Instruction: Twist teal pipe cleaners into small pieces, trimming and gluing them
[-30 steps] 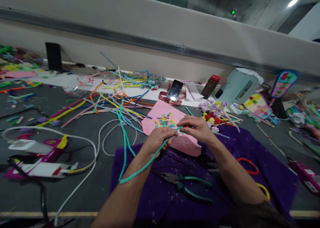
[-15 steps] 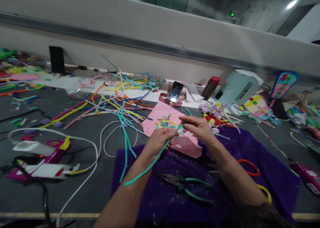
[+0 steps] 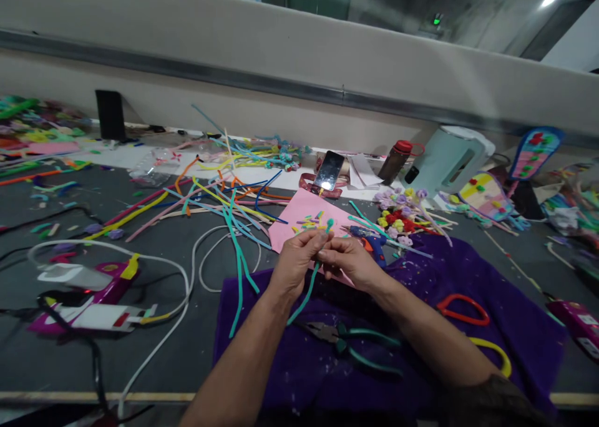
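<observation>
A teal pipe cleaner (image 3: 306, 299) runs through both hands, its tail hanging toward the purple cloth (image 3: 276, 364) and a small looped tip rising above the fingers. My left hand (image 3: 297, 261) pinches it from the left. Close against it, my right hand (image 3: 349, 261) has its fingertips on the same pipe cleaner. Beneath the hands lies a pink sheet (image 3: 292, 211) with short cut pieces (image 3: 311, 221) in several colours, partly hidden. Teal-handled pliers (image 3: 341, 336) rest on the cloth below the hands.
Red-handled scissors (image 3: 463, 308) lie by my right forearm. A blue glue gun (image 3: 374, 243) sits right of the pink sheet. Loose pipe cleaners (image 3: 234, 202), a phone (image 3: 330, 171), a bottle (image 3: 397, 161) and a kettle (image 3: 453, 158) stand or lie farther back. Corded purple devices (image 3: 93, 296) are at left.
My right hand has come down and left to close on the pipe cleaner beside my left hand. The pipe cleaner's tail now hangs more steeply, and the glue gun has come into view.
</observation>
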Demonstrator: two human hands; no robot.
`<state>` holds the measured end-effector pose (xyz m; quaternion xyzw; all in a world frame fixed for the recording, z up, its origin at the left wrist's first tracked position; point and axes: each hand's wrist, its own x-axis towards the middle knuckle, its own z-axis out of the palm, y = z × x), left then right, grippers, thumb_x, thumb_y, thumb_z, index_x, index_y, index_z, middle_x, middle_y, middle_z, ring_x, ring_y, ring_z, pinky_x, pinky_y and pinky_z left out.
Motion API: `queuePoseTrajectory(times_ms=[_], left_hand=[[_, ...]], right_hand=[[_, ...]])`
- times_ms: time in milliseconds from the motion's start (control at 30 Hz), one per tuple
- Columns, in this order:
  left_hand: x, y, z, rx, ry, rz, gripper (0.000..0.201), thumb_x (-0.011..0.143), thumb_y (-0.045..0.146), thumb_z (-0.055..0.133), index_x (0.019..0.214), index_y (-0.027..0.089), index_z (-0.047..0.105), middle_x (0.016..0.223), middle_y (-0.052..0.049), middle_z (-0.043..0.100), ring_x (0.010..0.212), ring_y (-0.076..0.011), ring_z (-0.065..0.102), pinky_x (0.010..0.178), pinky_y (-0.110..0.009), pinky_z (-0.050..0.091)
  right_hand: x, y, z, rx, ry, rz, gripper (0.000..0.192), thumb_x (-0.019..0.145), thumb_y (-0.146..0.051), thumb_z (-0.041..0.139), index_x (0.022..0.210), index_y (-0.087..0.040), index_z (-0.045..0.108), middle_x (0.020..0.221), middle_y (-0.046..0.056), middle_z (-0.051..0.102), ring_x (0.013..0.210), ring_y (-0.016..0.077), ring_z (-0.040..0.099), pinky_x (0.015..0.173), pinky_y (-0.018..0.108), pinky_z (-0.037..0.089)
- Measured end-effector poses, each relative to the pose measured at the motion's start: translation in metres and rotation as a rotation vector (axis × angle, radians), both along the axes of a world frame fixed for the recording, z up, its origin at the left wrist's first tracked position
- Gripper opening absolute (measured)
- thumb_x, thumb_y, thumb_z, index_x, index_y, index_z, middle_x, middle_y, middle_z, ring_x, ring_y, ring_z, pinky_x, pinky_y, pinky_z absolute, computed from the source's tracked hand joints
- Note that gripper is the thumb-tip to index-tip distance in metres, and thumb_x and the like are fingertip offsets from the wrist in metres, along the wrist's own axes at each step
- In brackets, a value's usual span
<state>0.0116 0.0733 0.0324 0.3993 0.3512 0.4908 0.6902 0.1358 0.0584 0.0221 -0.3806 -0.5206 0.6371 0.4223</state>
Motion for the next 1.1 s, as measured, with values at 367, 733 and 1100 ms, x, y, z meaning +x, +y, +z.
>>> queuePoseTrajectory(times_ms=[367,733,1100], left_hand=[[-0.029,0.013,0.012,0.004,0.094,0.170,0.030,0.056,0.036,0.072,0.075,0.013,0.066,0.057,0.001,0.058,0.048,-0.0063,0.050,0.045,-0.017,0.036],[-0.041,0.028,0.001,0.009,0.034,0.266,0.037,0.057,0.035,0.071,0.084,0.011,0.064,0.055,0.004,0.052,0.036,-0.0006,0.039,0.032,-0.014,0.021],[-0.052,0.027,0.005,-0.021,-0.247,0.058,0.032,0.069,0.029,0.061,0.096,0.012,0.059,0.052,0.005,0.051,0.027,0.0016,0.027,0.028,-0.014,0.010]], right_hand=[[0.037,0.012,0.026,0.310,-0.482,-0.143,0.027,0.077,-0.040,0.054,0.073,-0.014,0.063,0.058,0.000,0.059,0.047,0.0083,0.051,0.043,0.019,0.036],[0.045,0.033,0.006,0.614,-1.183,-0.063,0.019,0.079,-0.027,0.050,0.074,-0.017,0.066,0.067,0.002,0.065,0.061,0.0136,0.057,0.054,0.022,0.036],[0.002,0.066,-0.006,0.989,-1.527,0.157,0.024,0.085,-0.025,0.045,0.105,-0.021,0.059,0.108,0.008,0.056,0.096,0.0192,0.049,0.076,0.027,0.037]])
